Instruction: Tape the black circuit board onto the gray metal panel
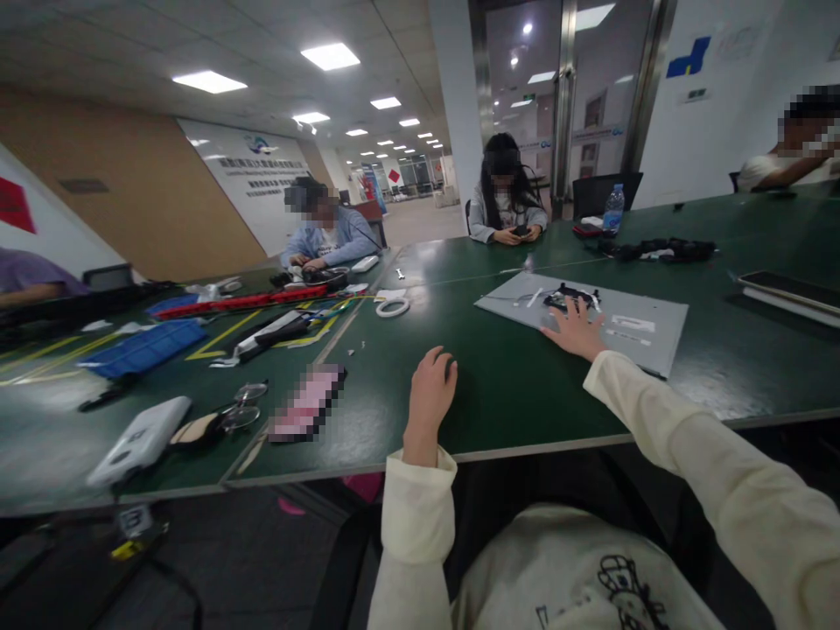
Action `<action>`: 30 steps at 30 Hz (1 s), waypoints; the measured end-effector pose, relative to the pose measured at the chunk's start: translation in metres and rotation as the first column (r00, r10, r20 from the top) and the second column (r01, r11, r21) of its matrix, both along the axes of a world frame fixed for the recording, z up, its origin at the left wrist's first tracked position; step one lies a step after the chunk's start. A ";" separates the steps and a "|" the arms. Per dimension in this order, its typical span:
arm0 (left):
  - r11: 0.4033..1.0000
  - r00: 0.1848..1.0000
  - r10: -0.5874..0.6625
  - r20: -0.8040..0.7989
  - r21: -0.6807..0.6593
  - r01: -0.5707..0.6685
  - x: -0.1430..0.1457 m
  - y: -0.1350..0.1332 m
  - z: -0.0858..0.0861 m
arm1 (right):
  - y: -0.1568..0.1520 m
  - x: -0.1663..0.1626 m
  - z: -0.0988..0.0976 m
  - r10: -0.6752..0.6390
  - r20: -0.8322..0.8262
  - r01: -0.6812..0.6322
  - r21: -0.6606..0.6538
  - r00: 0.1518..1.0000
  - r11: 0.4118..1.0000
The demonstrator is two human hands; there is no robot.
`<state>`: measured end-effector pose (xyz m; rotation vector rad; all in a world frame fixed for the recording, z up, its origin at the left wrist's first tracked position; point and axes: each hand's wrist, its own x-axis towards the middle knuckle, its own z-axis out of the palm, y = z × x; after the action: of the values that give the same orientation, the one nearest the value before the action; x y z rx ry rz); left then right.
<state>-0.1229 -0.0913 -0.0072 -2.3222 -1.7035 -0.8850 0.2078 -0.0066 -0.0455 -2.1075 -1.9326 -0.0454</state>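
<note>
My right hand [578, 329] reaches out over a flat grey panel [647, 319] that lies on the green table. Its fingers are spread, and the fingertips are at a small black part [556, 296] on the panel; whether they press on it I cannot tell. White labels [631, 323] are stuck on the panel's surface. To the left, my left hand [431, 395] rests at the table's near side with loosely bent fingers and the thumb apart, holding nothing. The nearest thing ahead of it is a roll of white tape [392, 307].
Left of my hands lie a pink phone [305, 404], glasses [244, 407], a white device [139, 440] and a blue tray [144, 346]. A water bottle [613, 208] and black straps [656, 250] are at the far right. Several people sit around the table.
</note>
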 end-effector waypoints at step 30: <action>0.987 0.993 -0.081 -0.081 -0.145 0.069 0.009 -0.009 0.005 | 0.020 0.096 -0.017 -0.450 -0.170 0.462 0.040 0.877 0.886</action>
<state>-0.1140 -0.1006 -0.0018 -2.4915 -1.7068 -0.6841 0.3036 0.0137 -0.0627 -2.3853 -1.2878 -0.0493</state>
